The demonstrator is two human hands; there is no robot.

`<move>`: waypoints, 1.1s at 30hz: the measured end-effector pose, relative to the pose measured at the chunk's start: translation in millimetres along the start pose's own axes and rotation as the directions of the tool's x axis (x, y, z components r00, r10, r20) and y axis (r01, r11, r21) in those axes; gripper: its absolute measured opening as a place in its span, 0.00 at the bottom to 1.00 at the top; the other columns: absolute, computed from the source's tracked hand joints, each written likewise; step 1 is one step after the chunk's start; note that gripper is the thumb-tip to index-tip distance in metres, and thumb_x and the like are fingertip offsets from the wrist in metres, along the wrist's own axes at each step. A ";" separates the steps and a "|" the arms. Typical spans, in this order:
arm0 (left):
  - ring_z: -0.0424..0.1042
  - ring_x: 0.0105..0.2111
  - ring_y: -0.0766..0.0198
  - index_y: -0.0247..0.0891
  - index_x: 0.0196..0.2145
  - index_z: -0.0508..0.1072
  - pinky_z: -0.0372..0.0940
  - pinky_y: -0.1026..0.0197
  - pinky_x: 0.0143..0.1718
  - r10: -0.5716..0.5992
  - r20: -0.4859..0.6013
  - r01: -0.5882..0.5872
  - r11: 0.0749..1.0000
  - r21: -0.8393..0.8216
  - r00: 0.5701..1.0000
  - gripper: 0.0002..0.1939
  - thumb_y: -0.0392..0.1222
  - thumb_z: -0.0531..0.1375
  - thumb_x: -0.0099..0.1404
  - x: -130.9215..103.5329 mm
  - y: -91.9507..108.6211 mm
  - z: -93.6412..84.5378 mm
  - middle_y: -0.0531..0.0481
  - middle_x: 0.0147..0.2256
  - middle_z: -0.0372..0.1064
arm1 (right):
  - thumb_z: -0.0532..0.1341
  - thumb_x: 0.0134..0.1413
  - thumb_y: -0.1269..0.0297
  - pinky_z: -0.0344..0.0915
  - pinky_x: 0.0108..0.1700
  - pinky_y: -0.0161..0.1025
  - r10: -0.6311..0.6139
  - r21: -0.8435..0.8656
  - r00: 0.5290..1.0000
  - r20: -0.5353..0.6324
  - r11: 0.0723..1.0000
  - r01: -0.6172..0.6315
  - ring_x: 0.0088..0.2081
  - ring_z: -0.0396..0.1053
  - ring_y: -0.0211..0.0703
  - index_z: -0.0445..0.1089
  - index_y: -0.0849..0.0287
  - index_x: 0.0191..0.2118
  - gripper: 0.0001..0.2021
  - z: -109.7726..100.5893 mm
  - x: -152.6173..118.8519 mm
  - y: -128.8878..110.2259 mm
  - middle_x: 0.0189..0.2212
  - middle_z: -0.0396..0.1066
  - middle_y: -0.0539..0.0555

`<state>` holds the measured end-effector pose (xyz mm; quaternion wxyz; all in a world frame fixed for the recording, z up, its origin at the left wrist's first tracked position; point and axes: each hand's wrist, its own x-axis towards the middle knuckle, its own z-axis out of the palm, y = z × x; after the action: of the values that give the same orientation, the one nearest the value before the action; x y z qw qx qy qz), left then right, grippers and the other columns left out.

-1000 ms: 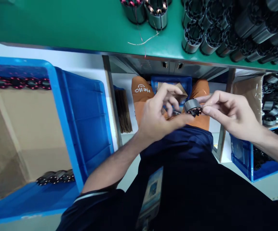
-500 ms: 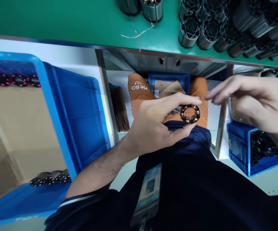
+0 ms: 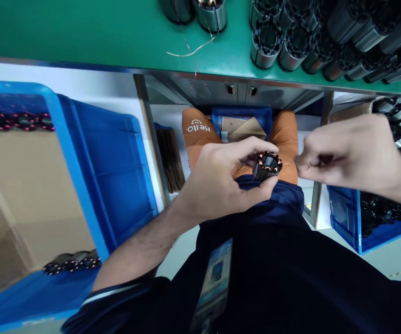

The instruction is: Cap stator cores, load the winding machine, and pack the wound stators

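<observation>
Currently holds a copper-wound core [image 3: 267, 168] in the left hand [image 3: 226, 181], thumb and fingers pinching it from opposite sides, wound end facing the camera, above the orange trousers [image 3: 286, 134]. Curls the right hand [image 3: 353, 155] just beside it, thumb and forefinger pressed together, apparently pinching a thin wire [image 3: 288, 163] running from the wound end. Has to the left a large blue crate [image 3: 78, 178] with cardboard [image 3: 36, 185] inside, a row of pink-wound cores [image 3: 25, 121] along the far side and several copper-tipped cores [image 3: 71, 263] lying near the close side. Has between the legs a small blue tray [image 3: 241, 112] containing cardboard pieces [image 3: 251, 129]. Has to the right a blue bin [image 3: 345, 213] with heaped black parts [image 3: 381, 214], too small to tell apart, and, higher in view, a cardboard box [image 3: 350, 110] beside loosely piled metal rings [image 3: 400, 111]. Faces a green table [image 3: 82, 32] crowded at right with upright slotted cylinders [image 3: 264, 60], some stacked on others, and bearing a loose pale wire [image 3: 189, 53] near the edge.
</observation>
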<state>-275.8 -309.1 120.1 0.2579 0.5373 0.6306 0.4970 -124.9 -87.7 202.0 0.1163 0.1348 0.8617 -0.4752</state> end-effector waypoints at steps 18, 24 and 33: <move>0.89 0.52 0.55 0.52 0.55 0.81 0.80 0.41 0.73 0.066 -0.059 -0.061 0.994 0.087 0.996 0.15 0.38 0.70 0.73 -0.9 -6.8 4.6 0.55 0.51 0.88 | 0.80 0.64 0.48 0.59 0.25 0.35 -0.061 0.029 0.998 0.008 0.998 0.061 0.26 0.64 0.34 0.72 0.54 0.25 0.24 -7.4 1.0 11.5 0.24 0.71 0.47; 0.89 0.53 0.62 0.45 0.52 0.81 0.79 0.48 0.73 0.504 -0.167 -0.401 0.813 0.421 0.847 0.11 0.30 0.66 0.79 -0.4 -16.7 10.5 0.47 0.55 0.88 | 0.78 0.64 0.35 0.69 0.23 0.34 0.172 0.453 0.901 0.399 0.817 -0.357 0.25 0.74 0.37 0.84 0.56 0.36 0.25 -0.3 11.2 31.6 0.29 0.81 0.51; 0.89 0.44 0.57 0.46 0.55 0.79 0.73 0.33 0.79 0.108 -0.121 -0.093 0.988 0.121 0.987 0.15 0.40 0.69 0.71 0.8 -5.2 7.0 0.54 0.46 0.88 | 0.78 0.67 0.49 0.64 0.30 0.40 -0.055 -0.073 0.997 -0.045 0.996 0.051 0.28 0.65 0.38 0.77 0.50 0.28 0.19 -8.1 -6.4 13.4 0.24 0.69 0.46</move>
<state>-272.2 -305.6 113.0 0.1601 0.5496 0.6455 0.5055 -114.8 -74.7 197.8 0.0881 0.1187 0.8841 -0.4434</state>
